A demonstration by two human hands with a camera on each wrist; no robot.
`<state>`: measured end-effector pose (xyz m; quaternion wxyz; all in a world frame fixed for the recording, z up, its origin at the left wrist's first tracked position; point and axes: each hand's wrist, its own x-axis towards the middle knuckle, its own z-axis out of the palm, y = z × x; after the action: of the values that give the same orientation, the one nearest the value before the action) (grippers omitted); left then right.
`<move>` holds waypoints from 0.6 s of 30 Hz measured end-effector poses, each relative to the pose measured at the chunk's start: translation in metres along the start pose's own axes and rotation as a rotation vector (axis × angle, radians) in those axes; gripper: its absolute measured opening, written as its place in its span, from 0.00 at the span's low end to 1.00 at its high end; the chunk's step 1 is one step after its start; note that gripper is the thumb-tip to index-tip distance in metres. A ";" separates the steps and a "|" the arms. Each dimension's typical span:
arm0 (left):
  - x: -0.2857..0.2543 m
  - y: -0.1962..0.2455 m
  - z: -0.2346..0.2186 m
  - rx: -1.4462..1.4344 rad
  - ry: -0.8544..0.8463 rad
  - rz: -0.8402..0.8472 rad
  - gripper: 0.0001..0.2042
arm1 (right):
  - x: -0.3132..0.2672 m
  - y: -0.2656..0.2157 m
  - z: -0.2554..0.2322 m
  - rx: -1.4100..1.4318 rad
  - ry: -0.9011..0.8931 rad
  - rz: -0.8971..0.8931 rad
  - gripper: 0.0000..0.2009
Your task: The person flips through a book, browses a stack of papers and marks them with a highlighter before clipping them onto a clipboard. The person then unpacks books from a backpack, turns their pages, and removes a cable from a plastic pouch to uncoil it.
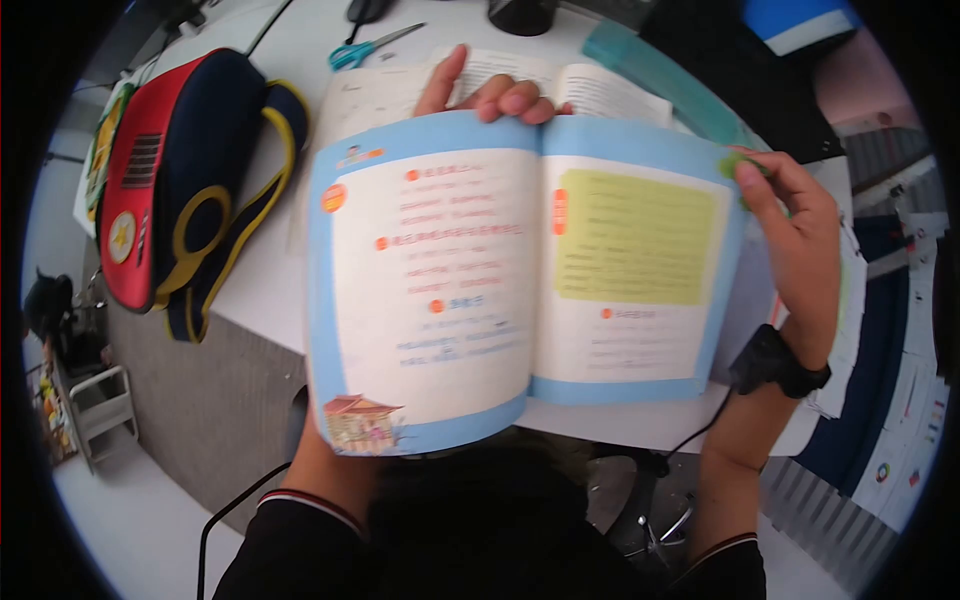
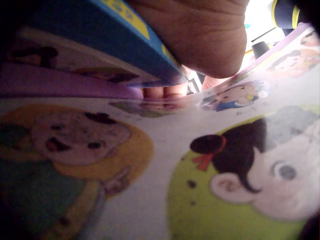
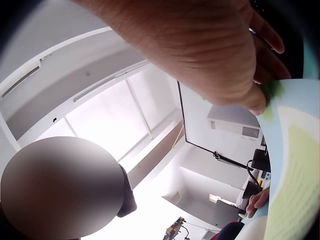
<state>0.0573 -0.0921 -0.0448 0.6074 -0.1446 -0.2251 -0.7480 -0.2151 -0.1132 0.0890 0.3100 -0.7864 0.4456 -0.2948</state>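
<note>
An open picture-bordered book (image 1: 455, 385), pale blue at its margins and printed with text, is held up over the desk with its pages facing me. My left hand (image 1: 505, 100) supports it from behind, several fingers curled over the top edge near the spine and one finger pointing up; its palm is hidden in the head view. Cartoon children's faces on the book's cover (image 2: 165, 165) fill the left wrist view, close under that hand. My right hand (image 1: 800, 215) pinches the upper right corner, thumb in front, beside a small green patch (image 1: 738, 165).
A red and navy backpack (image 1: 190, 190) lies at the desk's left. Teal scissors (image 1: 375, 47), another open book (image 1: 620, 92) and a long teal case (image 1: 660, 80) are behind the held book. A black device (image 1: 775, 365) with a cable circles the right wrist.
</note>
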 end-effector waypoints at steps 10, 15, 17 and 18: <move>-0.001 0.001 0.004 0.003 0.049 -0.023 0.31 | -0.002 -0.009 -0.012 0.007 -0.007 0.017 0.13; 0.002 0.003 0.000 0.026 0.026 -0.035 0.31 | -0.003 -0.012 -0.014 0.013 -0.007 0.015 0.13; 0.000 0.002 -0.001 0.024 0.028 -0.030 0.31 | -0.004 -0.011 -0.015 0.011 -0.028 0.010 0.13; 0.001 0.003 -0.001 0.029 0.028 -0.027 0.30 | -0.004 -0.010 -0.015 0.075 -0.038 0.029 0.13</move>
<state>0.0599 -0.0938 -0.0449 0.6022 -0.1223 -0.2294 -0.7549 -0.2226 -0.1086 0.1048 0.3518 -0.7733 0.4395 -0.2917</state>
